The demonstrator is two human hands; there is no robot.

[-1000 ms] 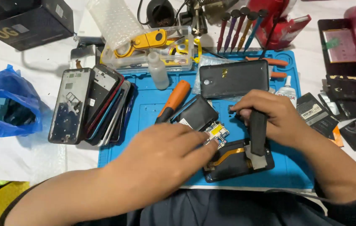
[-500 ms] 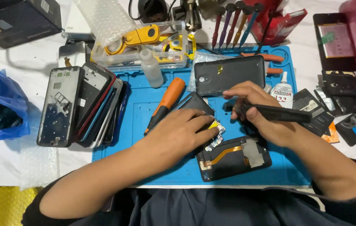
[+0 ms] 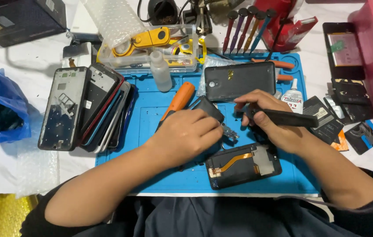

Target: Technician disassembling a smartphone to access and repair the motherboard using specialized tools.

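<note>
A small circuit board [image 3: 229, 131] sits at the centre of the frame on the blue mat [image 3: 151, 127], pinched by the left hand [image 3: 188, 134]. The right hand [image 3: 269, 120] grips a black tool [image 3: 289, 117], which has swung from upright to lying level since a second ago, its tip drawn off the board. An opened phone [image 3: 243, 164] lies just below.

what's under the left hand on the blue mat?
Under the left hand a black phone frame pokes out, and a small silvery part shows at the fingertips. The orange-handled tool runs behind it. The rest is covered.
</note>
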